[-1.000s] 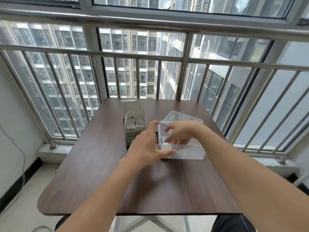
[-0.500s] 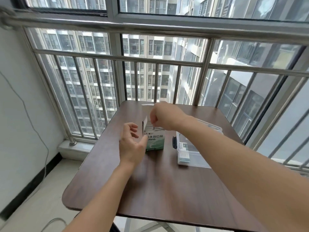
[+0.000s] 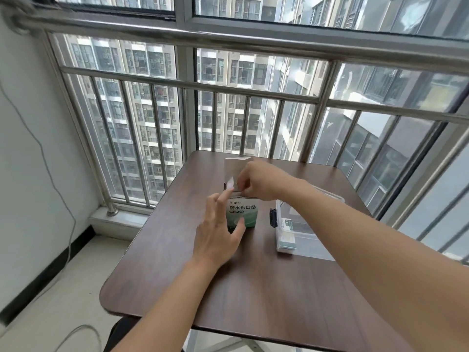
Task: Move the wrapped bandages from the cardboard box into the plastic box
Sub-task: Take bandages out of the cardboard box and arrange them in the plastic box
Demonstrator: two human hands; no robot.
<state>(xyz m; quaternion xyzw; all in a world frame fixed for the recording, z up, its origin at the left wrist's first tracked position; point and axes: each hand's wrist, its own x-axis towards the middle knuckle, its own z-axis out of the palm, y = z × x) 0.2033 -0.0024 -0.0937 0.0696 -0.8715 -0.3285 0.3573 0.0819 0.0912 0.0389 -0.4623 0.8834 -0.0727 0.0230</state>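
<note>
Hands first, as I see them from the head camera: my right hand (image 3: 256, 182) is curled over the open top of the carton (image 3: 242, 212), thumb and fingertips pinched together on something pale at the mouth, though I cannot tell whether it is a bandage or the carton's edge. My left hand (image 3: 219, 229) is spread, palm against the carton's left side, thumb on the printed front face, index finger reaching up to the top corner. The carton stands upright near the middle of the bench (image 3: 253, 288), its flap (image 3: 236, 166) raised behind my right hand. Just to the right, apart from the carton, sits the clear tub (image 3: 304, 245), partly hidden by my right forearm. Wrapped bandages (image 3: 286, 238) lie inside the tub against its left end wall. A black latch (image 3: 273, 217) shows on that end. Beyond the bench runs a steel railing (image 3: 253, 87).
</note>
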